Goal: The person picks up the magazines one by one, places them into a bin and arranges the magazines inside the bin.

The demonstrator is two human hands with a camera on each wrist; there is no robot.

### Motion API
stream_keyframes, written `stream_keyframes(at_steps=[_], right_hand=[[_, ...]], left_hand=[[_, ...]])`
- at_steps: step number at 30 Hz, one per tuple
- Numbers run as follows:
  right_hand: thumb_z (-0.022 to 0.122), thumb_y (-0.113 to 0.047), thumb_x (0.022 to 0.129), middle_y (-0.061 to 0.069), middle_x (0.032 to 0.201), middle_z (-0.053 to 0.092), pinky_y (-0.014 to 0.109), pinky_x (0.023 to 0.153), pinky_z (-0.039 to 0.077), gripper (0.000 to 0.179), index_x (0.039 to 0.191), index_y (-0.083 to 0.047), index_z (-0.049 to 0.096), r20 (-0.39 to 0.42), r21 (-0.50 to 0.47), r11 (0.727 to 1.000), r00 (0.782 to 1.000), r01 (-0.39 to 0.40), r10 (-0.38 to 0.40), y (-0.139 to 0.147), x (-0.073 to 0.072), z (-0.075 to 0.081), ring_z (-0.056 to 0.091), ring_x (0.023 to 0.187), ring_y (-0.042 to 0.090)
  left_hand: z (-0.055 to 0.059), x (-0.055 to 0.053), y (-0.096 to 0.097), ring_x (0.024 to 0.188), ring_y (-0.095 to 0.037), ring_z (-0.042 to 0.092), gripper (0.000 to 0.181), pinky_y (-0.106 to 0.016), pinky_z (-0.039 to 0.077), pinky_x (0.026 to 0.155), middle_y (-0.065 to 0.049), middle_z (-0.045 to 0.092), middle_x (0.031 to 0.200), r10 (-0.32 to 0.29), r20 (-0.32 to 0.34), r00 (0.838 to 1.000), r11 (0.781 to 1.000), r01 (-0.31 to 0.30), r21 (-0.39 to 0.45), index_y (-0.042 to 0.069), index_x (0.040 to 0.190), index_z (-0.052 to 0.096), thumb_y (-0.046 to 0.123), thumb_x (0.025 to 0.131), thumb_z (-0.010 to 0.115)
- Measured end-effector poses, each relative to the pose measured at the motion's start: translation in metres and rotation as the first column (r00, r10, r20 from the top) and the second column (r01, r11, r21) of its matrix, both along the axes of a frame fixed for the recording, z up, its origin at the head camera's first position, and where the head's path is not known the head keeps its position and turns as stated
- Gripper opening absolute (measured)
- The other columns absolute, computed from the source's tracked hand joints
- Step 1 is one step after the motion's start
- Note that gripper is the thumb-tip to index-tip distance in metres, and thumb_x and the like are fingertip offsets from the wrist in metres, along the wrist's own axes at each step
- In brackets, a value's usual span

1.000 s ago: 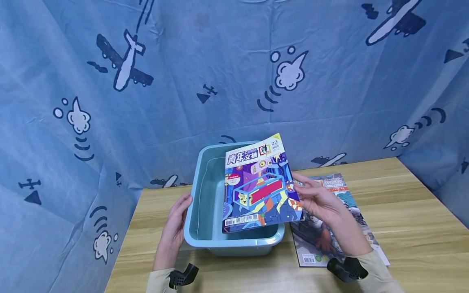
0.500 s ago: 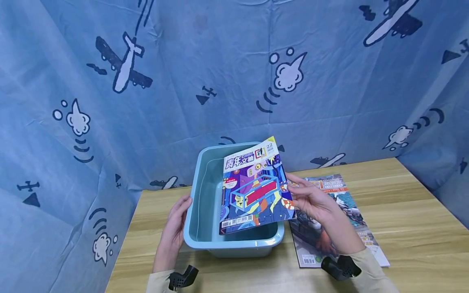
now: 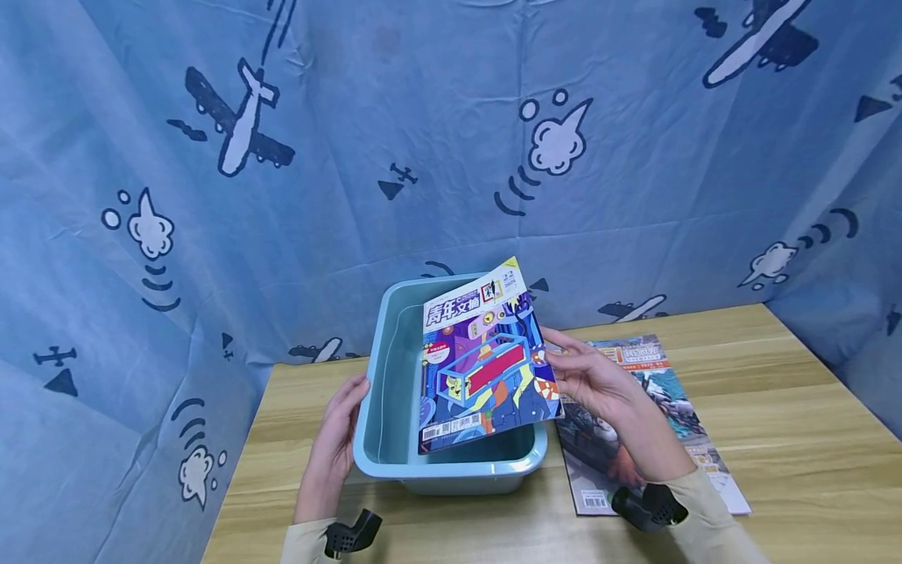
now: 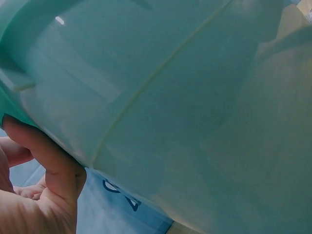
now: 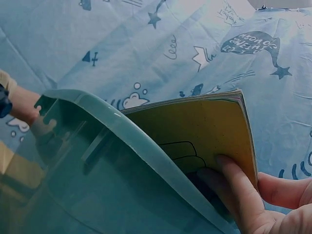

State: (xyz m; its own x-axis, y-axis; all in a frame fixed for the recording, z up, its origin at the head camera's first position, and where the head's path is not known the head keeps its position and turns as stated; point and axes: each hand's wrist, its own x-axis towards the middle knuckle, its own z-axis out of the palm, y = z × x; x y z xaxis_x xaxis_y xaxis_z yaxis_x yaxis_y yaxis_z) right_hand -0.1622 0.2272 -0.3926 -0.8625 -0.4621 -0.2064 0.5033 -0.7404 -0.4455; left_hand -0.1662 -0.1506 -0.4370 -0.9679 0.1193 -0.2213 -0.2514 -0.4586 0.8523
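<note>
A purple magazine (image 3: 486, 368) with a white title band is tilted over the opening of a teal plastic basin (image 3: 395, 376). My right hand (image 3: 599, 380) pinches it by its right edge; in the right wrist view the fingers lie under its yellow back cover (image 5: 209, 126) and the thumb is on the other side. Part of the basin's inside is hidden by the magazine. On the left, my left hand (image 3: 341, 423) holds the basin's rim, and the left wrist view shows its thumb and fingers curled at the basin wall (image 4: 161, 112).
A second magazine (image 3: 683, 415) lies flat on the wooden table (image 3: 796, 423) right of the basin, partly under my right forearm. A blue curtain (image 3: 451, 157) printed with planes hangs behind the table and along its sides.
My right hand has carried the purple magazine a little to the left, further over the basin. The left hand and the basin have stayed in place.
</note>
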Motion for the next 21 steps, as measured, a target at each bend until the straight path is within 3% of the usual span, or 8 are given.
stream_keyframes(at_steps=[5, 9, 14, 15, 18, 21], right_hand=[[0.045, 0.013, 0.104, 0.025, 0.128, 0.064, 0.052, 0.105, 0.049, 0.042, 0.141, -0.007, 0.051, 0.015, -0.013, 1.0, 1.0, 0.021, -0.021, -0.002, -0.001, 0.0, 0.067, 0.115, 0.042], [0.046, 0.013, 0.104, 0.026, 0.128, 0.064, 0.053, 0.105, 0.048, 0.035, 0.129, -0.006, 0.061, 0.024, -0.028, 0.999, 0.999, 0.03, -0.03, -0.003, -0.002, -0.001, 0.067, 0.115, 0.044], [0.046, 0.013, 0.104, 0.027, 0.127, 0.064, 0.053, 0.105, 0.048, 0.036, 0.132, -0.006, 0.057, 0.034, -0.034, 0.999, 0.999, 0.04, -0.039, -0.005, -0.003, -0.001, 0.067, 0.114, 0.045], [0.046, 0.013, 0.104, 0.027, 0.127, 0.064, 0.053, 0.106, 0.047, 0.042, 0.141, -0.006, 0.052, 0.033, -0.034, 0.999, 0.999, 0.038, -0.037, -0.005, -0.003, -0.001, 0.067, 0.114, 0.044], [0.047, 0.013, 0.104, 0.026, 0.126, 0.065, 0.052, 0.107, 0.046, 0.064, 0.161, -0.011, 0.033, 0.047, -0.027, 0.998, 0.998, 0.048, -0.047, -0.008, -0.004, 0.001, 0.068, 0.112, 0.044], [0.048, 0.012, 0.103, 0.025, 0.124, 0.066, 0.051, 0.107, 0.046, 0.084, 0.167, -0.018, 0.004, 0.045, -0.01, 0.998, 0.998, 0.054, -0.054, -0.011, -0.005, 0.003, 0.068, 0.111, 0.043]], left_hand=[[0.0, 0.0, 0.0, 0.097, -0.011, 0.072, 0.034, -0.024, 0.061, 0.091, -0.007, 0.069, 0.115, -0.002, -0.003, 1.0, 1.0, 0.002, -0.006, 0.0, 0.138, 0.047, 0.019, 0.111, 0.052], [-0.001, 0.0, 0.0, 0.099, -0.012, 0.072, 0.035, -0.026, 0.06, 0.093, -0.008, 0.068, 0.116, -0.005, 0.0, 1.0, 1.0, 0.005, -0.006, 0.0, 0.139, 0.046, 0.02, 0.11, 0.052], [0.0, 0.0, -0.001, 0.095, -0.012, 0.073, 0.033, -0.027, 0.06, 0.092, -0.008, 0.069, 0.115, -0.009, 0.004, 1.0, 1.0, 0.009, 0.014, 0.001, 0.136, 0.049, 0.021, 0.11, 0.053], [0.0, 0.0, -0.001, 0.096, -0.012, 0.074, 0.032, -0.028, 0.06, 0.093, -0.008, 0.069, 0.114, -0.008, 0.006, 1.0, 1.0, 0.008, 0.016, 0.002, 0.136, 0.049, 0.021, 0.11, 0.053], [0.0, 0.0, -0.001, 0.098, -0.013, 0.074, 0.031, -0.029, 0.059, 0.095, -0.008, 0.069, 0.115, 0.0, 0.014, 1.0, 1.0, -0.001, 0.016, 0.002, 0.135, 0.05, 0.02, 0.11, 0.053], [0.0, -0.001, -0.001, 0.101, -0.014, 0.073, 0.032, -0.03, 0.058, 0.096, -0.008, 0.069, 0.115, 0.007, 0.021, 1.0, 1.0, -0.007, 0.012, 0.003, 0.136, 0.05, 0.02, 0.11, 0.054]])
